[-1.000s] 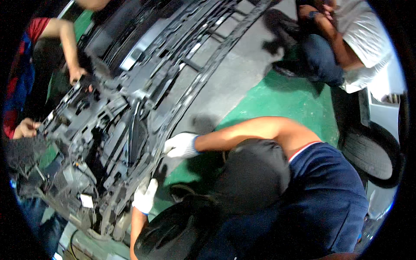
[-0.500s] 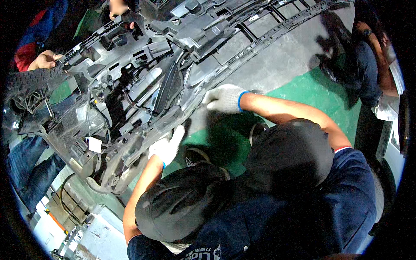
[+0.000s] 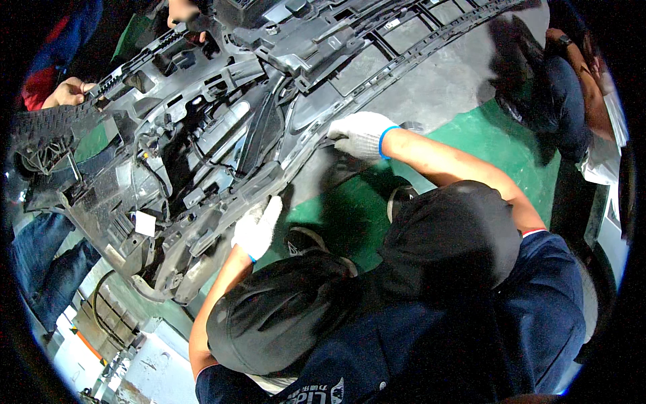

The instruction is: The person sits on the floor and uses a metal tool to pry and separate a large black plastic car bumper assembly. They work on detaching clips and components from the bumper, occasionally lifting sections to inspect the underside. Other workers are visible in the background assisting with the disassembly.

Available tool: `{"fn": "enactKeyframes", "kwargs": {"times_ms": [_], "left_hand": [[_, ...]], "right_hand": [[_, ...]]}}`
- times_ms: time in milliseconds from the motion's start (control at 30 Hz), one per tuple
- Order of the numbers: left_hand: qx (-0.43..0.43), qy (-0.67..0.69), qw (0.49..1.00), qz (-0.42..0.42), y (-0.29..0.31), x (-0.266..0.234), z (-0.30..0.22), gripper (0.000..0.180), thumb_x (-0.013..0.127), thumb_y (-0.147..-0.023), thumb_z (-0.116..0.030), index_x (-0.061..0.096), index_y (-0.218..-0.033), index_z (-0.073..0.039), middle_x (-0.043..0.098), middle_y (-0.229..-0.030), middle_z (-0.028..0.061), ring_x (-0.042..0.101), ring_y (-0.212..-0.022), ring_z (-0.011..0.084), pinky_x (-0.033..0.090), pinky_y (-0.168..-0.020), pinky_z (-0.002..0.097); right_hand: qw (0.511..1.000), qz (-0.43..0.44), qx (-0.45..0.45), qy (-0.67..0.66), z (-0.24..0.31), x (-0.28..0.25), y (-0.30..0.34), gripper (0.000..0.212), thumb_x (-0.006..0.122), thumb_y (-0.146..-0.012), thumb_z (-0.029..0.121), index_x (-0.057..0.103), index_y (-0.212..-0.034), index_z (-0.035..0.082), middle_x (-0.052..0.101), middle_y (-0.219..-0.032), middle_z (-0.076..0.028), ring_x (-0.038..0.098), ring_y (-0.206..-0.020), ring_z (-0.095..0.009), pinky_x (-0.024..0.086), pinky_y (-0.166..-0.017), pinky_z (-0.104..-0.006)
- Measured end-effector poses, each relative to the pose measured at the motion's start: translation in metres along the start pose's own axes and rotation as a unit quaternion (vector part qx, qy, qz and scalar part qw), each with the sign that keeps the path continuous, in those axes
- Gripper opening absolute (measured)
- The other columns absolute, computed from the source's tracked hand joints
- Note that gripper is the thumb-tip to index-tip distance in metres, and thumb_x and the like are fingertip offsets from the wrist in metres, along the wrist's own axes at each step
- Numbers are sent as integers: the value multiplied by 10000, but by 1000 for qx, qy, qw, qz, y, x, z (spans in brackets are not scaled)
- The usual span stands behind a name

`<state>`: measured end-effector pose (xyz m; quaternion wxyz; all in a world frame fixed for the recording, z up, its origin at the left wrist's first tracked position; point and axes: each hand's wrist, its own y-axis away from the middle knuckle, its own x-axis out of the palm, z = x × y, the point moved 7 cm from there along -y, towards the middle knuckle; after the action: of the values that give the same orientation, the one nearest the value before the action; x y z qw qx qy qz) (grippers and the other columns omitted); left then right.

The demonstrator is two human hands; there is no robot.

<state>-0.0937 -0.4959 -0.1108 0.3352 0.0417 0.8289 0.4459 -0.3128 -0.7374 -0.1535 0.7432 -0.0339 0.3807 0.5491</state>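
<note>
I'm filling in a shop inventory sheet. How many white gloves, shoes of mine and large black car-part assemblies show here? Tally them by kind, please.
White gloves: 2
Your shoes: 2
Large black car-part assembly: 1
Total: 5

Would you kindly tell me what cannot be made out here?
In the head view:
Black frame: far end cut off by the top edge.
Left hand: lower fingers hidden, apparently beneath the frame's rim.
Right shoe: partly hidden by the right knee.
White tag: any marking too small.
</note>
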Motion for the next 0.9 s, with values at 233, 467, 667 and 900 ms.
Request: {"fn": "enactKeyframes", "kwargs": {"times_ms": [233, 467, 667, 900], "left_hand": [[-120, -157, 980, -1, 11, -10, -39, 865, 257, -1024, -724, 561, -1489, -60, 571, -1438, 313, 538, -1378, 411, 361, -1192, 454], [-145, -186, 968, -87, 11, -12, -37, 874, 187, -1027, -733, 589, -1469, -95, 584, -1455, 247, 536, -1366, 419, 378, -1168, 450], [-140, -174, 974, -48, 16, -12, -40, 806, 218, -1044, -698, 616, -1434, -117, 618, -1402, 254, 579, -1298, 441, 417, -1130, 450], [-14, -176, 984, -30, 12, -5, -30, 652, 218, -1082, -574, 574, -1468, -188, 679, -1280, 273, 652, -1181, 447, 449, -1083, 494]], "right_hand": [[992, 82, -72, 71, 21, -34, -17, 261, 612, -921, 267, 710, -1119, 127, 737, -1029, -179, 693, -984, -409, 544, -859, -488], [985, 64, -88, 137, 61, -16, -37, 209, 592, -890, 184, 769, -982, 122, 763, -980, -171, 731, -923, -418, 579, -798, -518], [980, 18, -97, 174, 70, 2, -39, 183, 619, -877, 139, 776, -951, 83, 754, -895, -202, 747, -853, -411, 596, -742, -508], [970, -7, -58, 234, 96, 13, -36, 182, 623, -872, 173, 785, -875, 89, 747, -819, -169, 746, -805, -375, 590, -718, -487]]}}
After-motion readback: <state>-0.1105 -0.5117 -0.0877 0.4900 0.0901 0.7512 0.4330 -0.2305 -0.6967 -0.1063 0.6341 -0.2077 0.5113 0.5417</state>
